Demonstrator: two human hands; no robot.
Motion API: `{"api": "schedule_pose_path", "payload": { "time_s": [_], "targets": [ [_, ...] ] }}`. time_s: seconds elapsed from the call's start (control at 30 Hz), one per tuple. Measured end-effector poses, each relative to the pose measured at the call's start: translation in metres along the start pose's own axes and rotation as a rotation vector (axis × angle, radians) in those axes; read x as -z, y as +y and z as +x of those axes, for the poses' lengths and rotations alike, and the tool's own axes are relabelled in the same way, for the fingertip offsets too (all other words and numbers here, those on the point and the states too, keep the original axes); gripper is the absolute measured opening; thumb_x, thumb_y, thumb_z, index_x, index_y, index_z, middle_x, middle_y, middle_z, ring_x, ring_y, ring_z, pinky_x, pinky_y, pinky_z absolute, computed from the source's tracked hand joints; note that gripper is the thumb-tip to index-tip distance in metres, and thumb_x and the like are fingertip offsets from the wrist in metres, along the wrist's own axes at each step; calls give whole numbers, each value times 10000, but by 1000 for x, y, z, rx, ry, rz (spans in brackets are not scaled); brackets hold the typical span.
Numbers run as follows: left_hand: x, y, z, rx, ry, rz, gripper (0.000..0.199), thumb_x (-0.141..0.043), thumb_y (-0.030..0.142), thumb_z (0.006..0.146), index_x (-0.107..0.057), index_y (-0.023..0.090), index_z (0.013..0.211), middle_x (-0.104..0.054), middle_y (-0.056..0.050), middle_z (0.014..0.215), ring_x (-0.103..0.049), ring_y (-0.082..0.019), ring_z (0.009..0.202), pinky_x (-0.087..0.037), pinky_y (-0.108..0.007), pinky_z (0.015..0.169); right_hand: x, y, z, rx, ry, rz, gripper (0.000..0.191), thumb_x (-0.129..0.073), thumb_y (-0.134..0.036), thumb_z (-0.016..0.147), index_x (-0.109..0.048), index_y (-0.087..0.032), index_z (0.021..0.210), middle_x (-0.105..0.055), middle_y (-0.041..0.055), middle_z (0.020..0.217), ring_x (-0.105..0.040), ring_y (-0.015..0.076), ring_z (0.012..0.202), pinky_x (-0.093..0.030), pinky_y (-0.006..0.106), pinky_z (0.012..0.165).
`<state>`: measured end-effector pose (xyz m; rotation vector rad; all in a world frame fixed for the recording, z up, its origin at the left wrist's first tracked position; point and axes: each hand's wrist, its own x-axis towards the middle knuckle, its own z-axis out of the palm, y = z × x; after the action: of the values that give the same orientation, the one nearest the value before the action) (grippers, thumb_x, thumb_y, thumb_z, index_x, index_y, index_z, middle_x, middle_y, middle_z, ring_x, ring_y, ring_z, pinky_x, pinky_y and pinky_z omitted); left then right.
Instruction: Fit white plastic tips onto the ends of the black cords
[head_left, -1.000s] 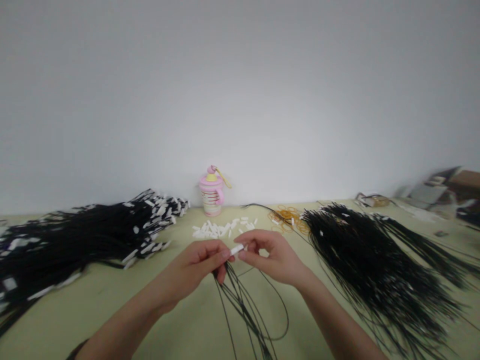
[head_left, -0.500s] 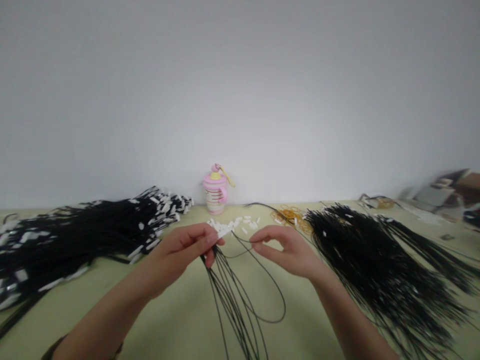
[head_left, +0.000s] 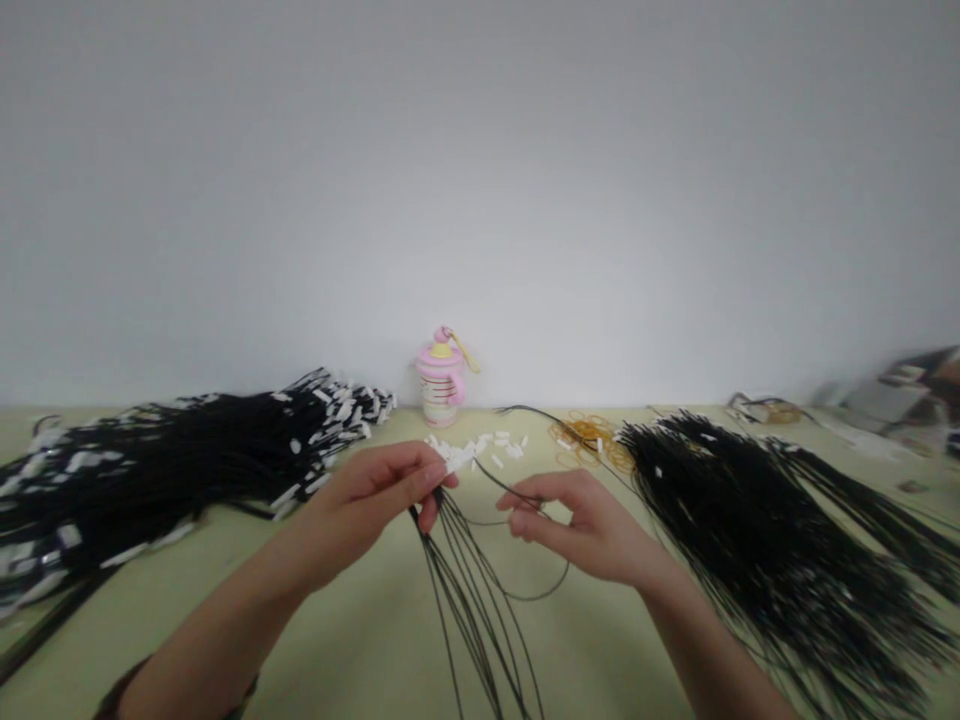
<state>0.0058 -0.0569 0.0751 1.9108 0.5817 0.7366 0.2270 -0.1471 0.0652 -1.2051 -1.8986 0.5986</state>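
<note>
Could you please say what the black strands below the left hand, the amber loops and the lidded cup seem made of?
Black strands: perhaps plastic-coated wire, matte-looking, thin and smoothly curving; any core is hidden.
Amber loops: likely rubber, thin and band-like; finish unclear.
Lidded cup: probably smooth molded plastic, judging by its rounded form and even pink areas.

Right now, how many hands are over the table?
2. The left hand pinches a white piece above black wires; the right hand is to its right, at a thin black wire, grip unclear. Neither is hidden, though some fingers are.
</note>
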Motion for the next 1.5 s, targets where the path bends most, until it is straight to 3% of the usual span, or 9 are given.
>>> {"api": "schedule_pose_path", "payload": {
  "time_s": [0.2,0.4,0.57,0.7,0.8,1.1,1.5],
  "targets": [
    [1,3,-6,84,-43,-470,215,-597,357,822,-648,158,759,-524,18,522,-488,-92,565,-366,-181,558,3,15,4,-136,-28,340,198,-666,-290,756,-683,-115,847,-602,-3,614,-518,56,507,-449,159,486],
    [3,7,-4,143,-69,-543,212,-597,316,827,-646,123,752,-510,16,502,-466,-78,538,-358,-174,548,0,25,6,-245,-87,582,226,-724,-291,692,-660,-105,803,-592,-17,554,-547,59,459,-464,167,468],
    [4,3,-3,173,-76,-531,216,-606,323,821,-633,122,745,-525,10,539,-458,-86,554,-343,-186,544,-1,33,8,-300,-76,521,250,-750,-285,661,-665,-109,817,-616,-7,629,-565,59,550,-483,177,557],
    [5,2,-4,171,-80,-497,210,-597,324,828,-639,131,758,-528,7,551,-466,-93,572,-340,-193,561,0,39,7,-276,-57,513,265,-777,-258,624,-661,-123,820,-651,20,786,-587,81,671,-490,200,634],
    [6,1,-4,162,-65,-458,209,-583,316,839,-636,140,740,-536,6,573,-472,-96,590,-335,-197,570,3,39,6,-247,-92,502,294,-791,-236,599,-659,-127,839,-645,19,790,-590,98,724,-495,231,692],
    [3,2,-1,195,-47,-394,225,-578,338,831,-640,132,769,-534,11,531,-468,-104,574,-325,-208,559,8,31,5,-164,-225,328,316,-758,-312,651,-655,-130,887,-623,28,780,-576,116,740,-497,265,725],
    [4,-1,0,196,-47,-353,234,-555,345,844,-638,137,774,-544,1,551,-469,-117,585,-325,-223,568,11,28,5,-94,-177,352,327,-724,-326,703,-627,-142,955,-633,53,887,-589,133,806,-494,294,785]
  ]
}}
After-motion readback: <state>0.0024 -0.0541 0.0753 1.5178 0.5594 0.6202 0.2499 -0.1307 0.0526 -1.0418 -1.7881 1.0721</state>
